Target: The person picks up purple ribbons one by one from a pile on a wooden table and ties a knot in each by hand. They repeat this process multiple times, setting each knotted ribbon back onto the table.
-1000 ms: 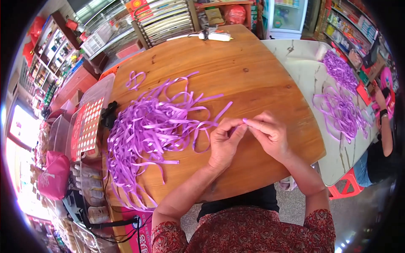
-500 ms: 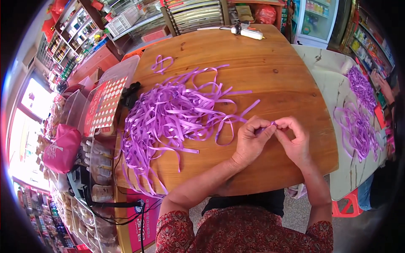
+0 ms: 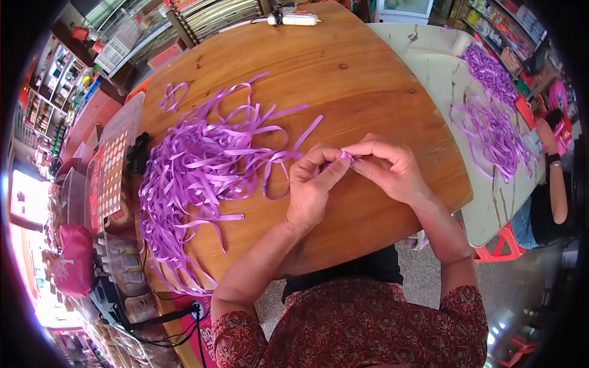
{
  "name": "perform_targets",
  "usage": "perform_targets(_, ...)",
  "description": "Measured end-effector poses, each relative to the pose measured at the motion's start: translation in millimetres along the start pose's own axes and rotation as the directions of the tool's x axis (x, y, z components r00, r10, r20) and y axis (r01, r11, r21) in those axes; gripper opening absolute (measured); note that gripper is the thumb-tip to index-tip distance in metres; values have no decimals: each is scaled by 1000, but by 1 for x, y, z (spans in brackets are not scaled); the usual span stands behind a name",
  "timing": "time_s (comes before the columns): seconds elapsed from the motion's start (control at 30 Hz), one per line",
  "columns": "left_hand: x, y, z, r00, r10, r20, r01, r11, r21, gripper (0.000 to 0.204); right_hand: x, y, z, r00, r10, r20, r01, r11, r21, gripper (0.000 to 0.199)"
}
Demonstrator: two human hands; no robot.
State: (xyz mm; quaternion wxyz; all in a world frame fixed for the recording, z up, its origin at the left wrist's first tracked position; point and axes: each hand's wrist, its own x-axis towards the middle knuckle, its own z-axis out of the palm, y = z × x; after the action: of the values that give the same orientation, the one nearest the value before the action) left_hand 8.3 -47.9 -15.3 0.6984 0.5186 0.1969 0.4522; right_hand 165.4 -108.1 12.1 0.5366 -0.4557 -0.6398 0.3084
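Left hand (image 3: 316,190): thumb and forefinger pinched narrow on a small folded bit of purple ribbon (image 3: 347,155). Right hand (image 3: 392,168): fingers meeting the left ones, likewise pinched at that bit, which sits between the fingertips above the near part of a brown wooden surface (image 3: 374,98); its exact fold is too small to tell. Heap of purple ribbon (image 3: 196,156), one, large and tangled, left part of the same surface; a strand runs from it toward the left hand, whether joined to the held bit cannot be told. Ribbon loop (image 3: 172,97), one, lying apart beyond the heap. Looser ribbon coil (image 3: 497,141) and denser ribbon bundle (image 3: 489,70), one each, on a pale marbled surface (image 3: 442,92) to the right. Condition, by judgement: held bit in work, not yet let go; darker spots on a few heap strands may be finished knots, though this is uncertain; the heap offers no count of worked against unworked strands; coil and bundle, untouched by either hand, of undetermined status.
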Motion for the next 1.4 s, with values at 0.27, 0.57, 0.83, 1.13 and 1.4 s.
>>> perform_targets(0.27, -4, 10, 6, 981, -164, -100, 177, 974, 142, 3, -3, 5, 0, 873, -478, 97, 402, 592, -698, 30)
perform_targets(0.57, 8, 20, -11, 883, -465, 71, 460, 885, 72, 11, 2, 10, -13, 809, -549, 211, 535, 539, -651, 35)
perform_targets(0.83, 4, 16, -2, 929, -371, -4, 371, 926, 66, 13, 5, 9, -20, 871, -486, 73, 405, 625, -667, 33)
perform_targets(1.13, 1, 12, 3, 974, -224, -34, 227, 956, 186, 11, 3, 1, -12, 911, -412, -8, 357, 800, -483, 22)
perform_targets(1.4, -1, 10, 2, 980, -198, -8, 197, 969, 146, 10, 0, 5, -6, 964, -246, -103, 204, 930, -306, 11)
